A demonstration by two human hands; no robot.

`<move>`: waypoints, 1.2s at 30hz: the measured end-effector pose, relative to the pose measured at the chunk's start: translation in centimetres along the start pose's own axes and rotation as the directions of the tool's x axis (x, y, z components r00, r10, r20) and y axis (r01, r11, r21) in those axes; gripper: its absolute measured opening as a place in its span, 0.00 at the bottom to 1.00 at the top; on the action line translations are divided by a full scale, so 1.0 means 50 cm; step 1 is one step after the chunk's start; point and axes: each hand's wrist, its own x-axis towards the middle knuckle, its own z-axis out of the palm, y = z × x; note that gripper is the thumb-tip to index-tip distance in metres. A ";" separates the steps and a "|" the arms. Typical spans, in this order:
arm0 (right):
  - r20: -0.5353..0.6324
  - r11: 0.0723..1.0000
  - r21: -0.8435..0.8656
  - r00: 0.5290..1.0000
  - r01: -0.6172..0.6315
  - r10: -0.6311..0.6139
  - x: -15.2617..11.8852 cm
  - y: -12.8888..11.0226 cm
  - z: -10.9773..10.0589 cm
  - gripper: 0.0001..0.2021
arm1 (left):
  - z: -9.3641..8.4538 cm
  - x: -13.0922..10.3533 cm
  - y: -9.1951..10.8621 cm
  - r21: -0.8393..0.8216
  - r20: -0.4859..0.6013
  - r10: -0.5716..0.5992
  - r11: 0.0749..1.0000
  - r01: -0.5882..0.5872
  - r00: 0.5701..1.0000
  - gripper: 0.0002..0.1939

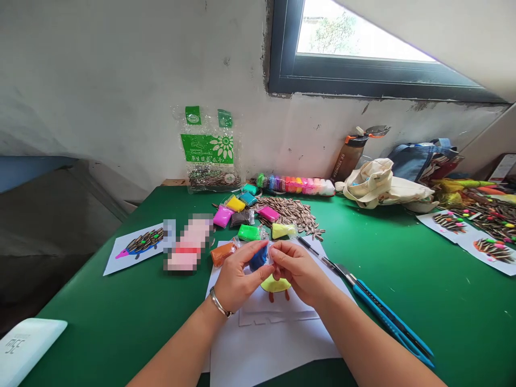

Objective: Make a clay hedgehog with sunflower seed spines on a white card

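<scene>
My left hand (236, 278) holds a packet of blue modelling clay (258, 259) between thumb and fingers, above the paper. Fingers of my right hand (301, 273) are pinched together at the packet's right side, where a bit of clear wrapper seems to show; the fingers partly hide it. Below both hands, a yellow clay shape (271, 285) with two brown legs is on a white sheet (278, 344). An orange clay packet (223, 254) lies left of the blue one. Just beyond my hands are a green clay packet (249, 232) and a pale yellow one (283, 231).
Sunflower seeds (292, 212) are heaped behind several more clay packets. A blue utility knife (391, 317) and a pen (314, 250) lie at the right. A hedgehog picture (141, 244) lies left. A seed bag (212, 156) and a bottle (350, 156) stand at the wall.
</scene>
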 end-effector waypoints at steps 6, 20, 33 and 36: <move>-0.063 0.989 -0.144 0.998 0.021 -0.030 0.003 0.004 -0.002 0.12 | 0.002 -0.002 -0.008 0.241 -0.003 0.162 0.958 -0.156 0.987 0.23; 0.025 0.988 -0.153 0.999 0.030 -0.026 0.000 -0.012 -0.014 0.07 | 0.001 -0.005 0.003 0.256 0.031 0.176 0.950 -0.178 0.984 0.24; 0.148 1.000 -0.008 0.989 0.019 -0.018 0.000 -0.009 -0.019 0.10 | 0.001 -0.004 -0.003 0.055 0.040 0.087 0.994 -0.089 0.995 0.21; 0.148 1.000 -0.009 0.989 0.016 -0.015 0.000 -0.006 -0.018 0.11 | 0.000 -0.004 -0.003 0.056 0.038 0.093 0.994 -0.095 0.995 0.21</move>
